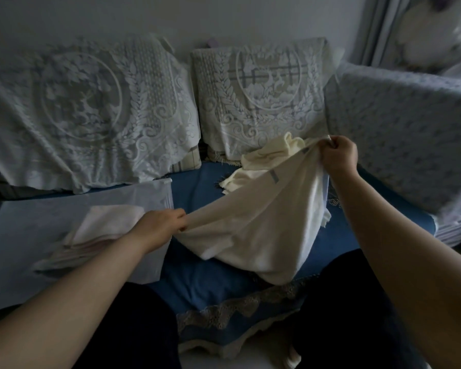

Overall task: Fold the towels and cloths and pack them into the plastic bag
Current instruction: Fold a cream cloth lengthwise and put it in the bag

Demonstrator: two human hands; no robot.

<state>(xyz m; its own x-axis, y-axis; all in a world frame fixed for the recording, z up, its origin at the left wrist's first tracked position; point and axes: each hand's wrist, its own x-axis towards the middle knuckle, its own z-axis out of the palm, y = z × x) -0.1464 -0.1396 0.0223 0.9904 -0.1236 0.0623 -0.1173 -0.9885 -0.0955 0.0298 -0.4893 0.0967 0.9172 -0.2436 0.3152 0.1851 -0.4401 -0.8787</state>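
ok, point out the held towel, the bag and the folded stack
towel (264,222): head view, middle of the hanging cloth.
bag (32,235): head view, bare left part.
stack (104,227): head view, top fold.

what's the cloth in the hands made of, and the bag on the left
Cloth: soft, matte cream fabric, likely cotton or terry; it drapes in limp folds between the left hand and right hand. Bag: thin, frosted, translucent plastic; folded towels show faintly through it.

Cream towel (264,222) — soft matt cloth; bag (37,225) — seemingly frosted plastic.
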